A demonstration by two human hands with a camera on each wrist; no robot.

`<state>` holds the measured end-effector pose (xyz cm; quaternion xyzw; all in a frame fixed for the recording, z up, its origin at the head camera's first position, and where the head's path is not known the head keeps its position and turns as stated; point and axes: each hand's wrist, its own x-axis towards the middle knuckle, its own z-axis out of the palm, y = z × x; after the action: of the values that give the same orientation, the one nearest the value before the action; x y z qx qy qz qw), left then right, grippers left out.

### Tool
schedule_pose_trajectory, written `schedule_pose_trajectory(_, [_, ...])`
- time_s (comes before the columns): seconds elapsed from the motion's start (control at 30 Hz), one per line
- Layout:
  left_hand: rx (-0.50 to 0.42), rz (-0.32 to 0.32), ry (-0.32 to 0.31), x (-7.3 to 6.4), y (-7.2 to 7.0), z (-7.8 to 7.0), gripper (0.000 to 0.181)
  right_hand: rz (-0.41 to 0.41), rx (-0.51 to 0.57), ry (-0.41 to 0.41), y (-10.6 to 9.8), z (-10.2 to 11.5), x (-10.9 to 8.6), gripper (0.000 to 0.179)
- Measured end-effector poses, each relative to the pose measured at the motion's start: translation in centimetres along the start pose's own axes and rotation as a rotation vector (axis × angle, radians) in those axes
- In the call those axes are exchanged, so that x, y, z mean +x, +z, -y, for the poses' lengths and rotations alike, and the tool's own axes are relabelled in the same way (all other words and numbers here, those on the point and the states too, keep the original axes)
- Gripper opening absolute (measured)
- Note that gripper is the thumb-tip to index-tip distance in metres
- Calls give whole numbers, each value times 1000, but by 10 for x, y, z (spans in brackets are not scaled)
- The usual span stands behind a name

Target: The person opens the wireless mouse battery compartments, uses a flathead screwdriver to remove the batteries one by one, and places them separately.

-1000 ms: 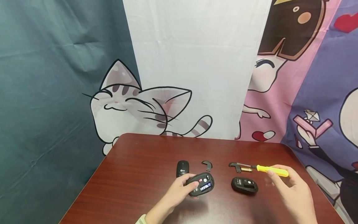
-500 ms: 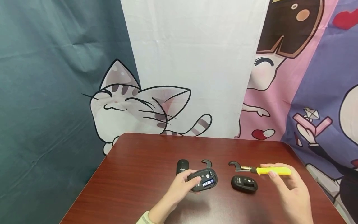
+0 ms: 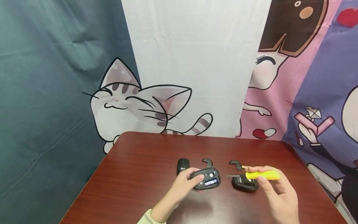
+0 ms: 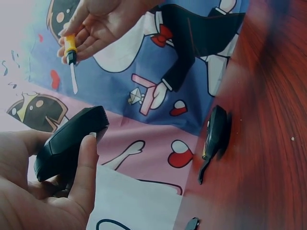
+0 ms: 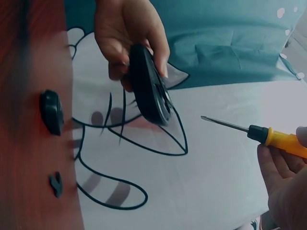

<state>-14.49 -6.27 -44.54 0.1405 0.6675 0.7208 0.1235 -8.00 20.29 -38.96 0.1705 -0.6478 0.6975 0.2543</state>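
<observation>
Left hand (image 3: 180, 186): fingers and thumb clasped around a black mouse, off the table.
Right hand (image 3: 282, 193): at three o'clock from the left, fingers and thumb pinching a screwdriver.
Held mouse (image 3: 209, 179): underside facing up, its slot open with something white-and-blue inside.
Screwdriver (image 3: 263, 175): yellow handle, tip towards nine o'clock, apart from the held mouse.
Second mouse (image 3: 240, 185): upside down on the table (image 3: 134, 177), at three o'clock from the held one.
Third mouse (image 3: 183, 165): upright, at ten o'clock.
Loose bits: one cover (image 3: 208, 161) at twelve, another (image 3: 235, 164) at two, a battery (image 3: 244, 167) just beside it.
Backdrop: printed cloth (image 3: 195, 62) beyond.
</observation>
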Motion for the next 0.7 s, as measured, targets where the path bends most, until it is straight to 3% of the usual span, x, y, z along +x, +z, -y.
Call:
schedule_pose_trajectory(0.17, [-8,-7,6,2,1,-1,34,111,142,-191,5,-13,-3,31])
schedule_pose_trajectory(0.23, [-5,-14,2,2,1,-1,34,123,151,-219,8,-17,-4,32])
schedule_pose_trajectory(0.37, [4,-25,-13,3,2,-1,33,103,108,-199,15,-19,-9,34])
schedule_pose_trajectory(0.57, [23,-35,-32,3,5,-1,32,55,22,-250,27,-24,-14,30])
schedule_pose_trajectory(0.7, [27,-32,-33,4,5,0,33,9,-231,-232,31,-25,-19,38])
